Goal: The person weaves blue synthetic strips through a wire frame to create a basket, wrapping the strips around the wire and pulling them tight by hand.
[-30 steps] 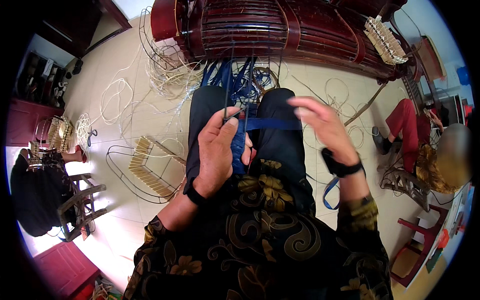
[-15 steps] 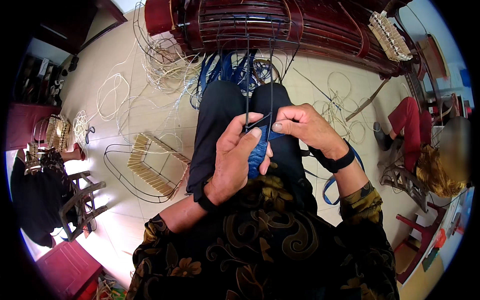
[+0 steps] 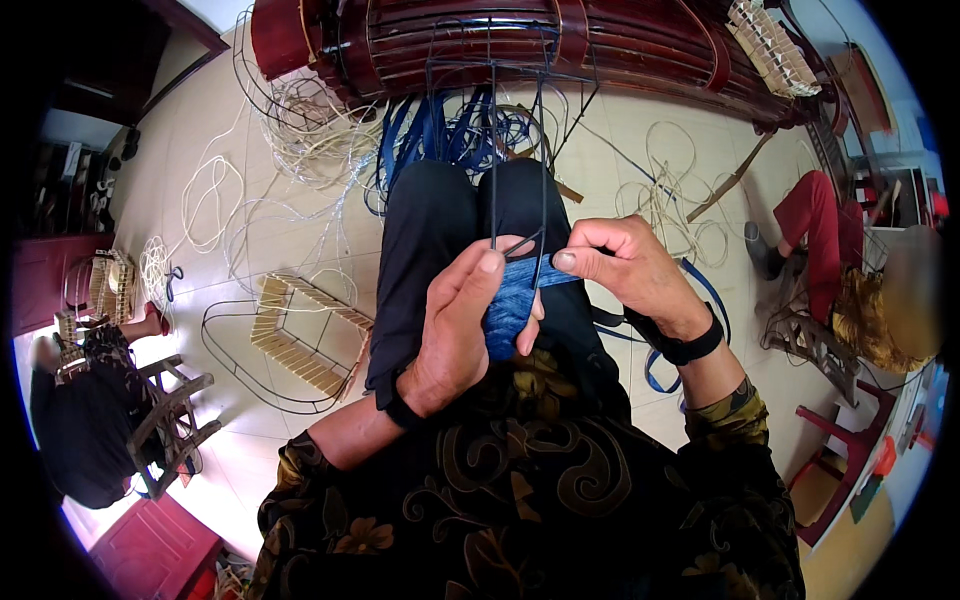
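Observation:
A black wire frame reaches from the far side over my knees into my lap. Blue weaving fills its near end, between two wires. My left hand is closed around that woven end, thumb on top and fingertips showing at its right edge. A flat blue strip runs across the wires to the right. Between thumb and forefinger my right hand pinches this strip, just right of the frame. Part of the weaving is hidden under my left hand.
A dark red slatted bench stands ahead, with blue strips and pale coils below it. A partly wrapped wire frame lies on the floor at left. Two other people sit at the sides, near a wooden stool at left.
My right hand has drawn the blue strip out to the right, so more of it shows. My left thumb has shifted left off the weaving. The whole view has moved slightly.

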{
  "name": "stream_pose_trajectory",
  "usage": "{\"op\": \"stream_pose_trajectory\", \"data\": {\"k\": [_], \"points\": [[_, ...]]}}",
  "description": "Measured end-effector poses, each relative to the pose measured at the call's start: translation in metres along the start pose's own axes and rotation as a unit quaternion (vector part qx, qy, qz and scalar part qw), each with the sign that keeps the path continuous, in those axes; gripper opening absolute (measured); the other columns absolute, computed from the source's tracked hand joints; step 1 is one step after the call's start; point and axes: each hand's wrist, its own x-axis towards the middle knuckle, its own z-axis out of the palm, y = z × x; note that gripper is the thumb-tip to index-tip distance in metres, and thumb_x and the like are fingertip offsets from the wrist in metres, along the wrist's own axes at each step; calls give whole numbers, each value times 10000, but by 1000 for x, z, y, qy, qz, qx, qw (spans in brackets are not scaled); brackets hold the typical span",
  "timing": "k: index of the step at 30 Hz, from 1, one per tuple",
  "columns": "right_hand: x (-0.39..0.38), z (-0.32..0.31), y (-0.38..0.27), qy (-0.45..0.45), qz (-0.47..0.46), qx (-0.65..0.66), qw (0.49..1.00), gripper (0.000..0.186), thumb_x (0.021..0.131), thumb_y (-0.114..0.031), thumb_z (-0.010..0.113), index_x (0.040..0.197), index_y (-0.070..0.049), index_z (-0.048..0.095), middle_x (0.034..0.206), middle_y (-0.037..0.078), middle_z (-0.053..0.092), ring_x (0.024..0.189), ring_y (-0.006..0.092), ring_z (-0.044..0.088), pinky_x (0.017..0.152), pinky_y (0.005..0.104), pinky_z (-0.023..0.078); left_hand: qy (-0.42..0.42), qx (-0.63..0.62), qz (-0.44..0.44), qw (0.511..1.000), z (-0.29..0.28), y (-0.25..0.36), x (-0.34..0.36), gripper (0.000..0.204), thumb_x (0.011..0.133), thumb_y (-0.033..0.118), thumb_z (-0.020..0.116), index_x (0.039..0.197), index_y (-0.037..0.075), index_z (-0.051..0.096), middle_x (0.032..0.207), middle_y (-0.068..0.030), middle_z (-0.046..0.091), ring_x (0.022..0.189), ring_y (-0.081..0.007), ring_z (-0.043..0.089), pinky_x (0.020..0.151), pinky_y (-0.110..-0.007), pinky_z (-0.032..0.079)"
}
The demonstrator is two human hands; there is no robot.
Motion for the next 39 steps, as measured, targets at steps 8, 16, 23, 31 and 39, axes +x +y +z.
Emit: {"op": "stream_pose_trajectory", "data": {"k": [8, 16, 23, 31, 39], "points": [[-15, -4, -14, 18, 63, 25, 998, 305, 917, -238, 682, 721, -18, 603, 615, -54, 458, 614, 41, 377, 528, 240, 313, -30, 2, -37, 999, 0, -3, 4, 367, 1043, 252, 411, 1193, -62, 527, 819, -163, 631, 573, -217, 597, 582, -308, 498], [-24, -2, -37, 22, 131, 76, 988, 345, 950, -274, 639, 717, -24, 588, 630, -67, 434, 622, 36, 359, 535, 229, 309, -60, 63, -117, 989, 1, 4, 9, 222, 1004, 163, 486, 962, -32, 583, 799, -99, 626, 631, -174, 632, 607, -270, 501], [-25, 3, -40, 22, 147, 120, 982, 312, 965, -247, 612, 747, -24, 587, 645, -69, 435, 628, 38, 360, 547, 227, 316, -84, 92, -117, 985, -3, 9, 8, 114, 956, 46, 510, 994, -29, 586, 888, -96, 650, 727, -175, 664, 687, -282, 532], [-22, 7, -48, 15, 96, 82, 992, 233, 969, -177, 597, 805, -12, 617, 671, -43, 533, 652, 35, 417, 561, 234, 359, -114, 134, -115, 978, -7, 11, 13, 128, 955, 21, 507, 1043, -39, 577, 942, -117, 661, 766, -190, 671, 718, -300, 545], [-23, -10, -34, 31, 122, 78, 989, 249, 952, -181, 632, 767, -18, 598, 638, -60, 460, 624, 37, 373, 546, 227, 323, -111, 47, -127, 985, -8, 6, 13, 195, 1011, 88, 445, 1049, -49, 578, 923, -123, 643, 729, -164, 624, 708, -290, 530]]}}
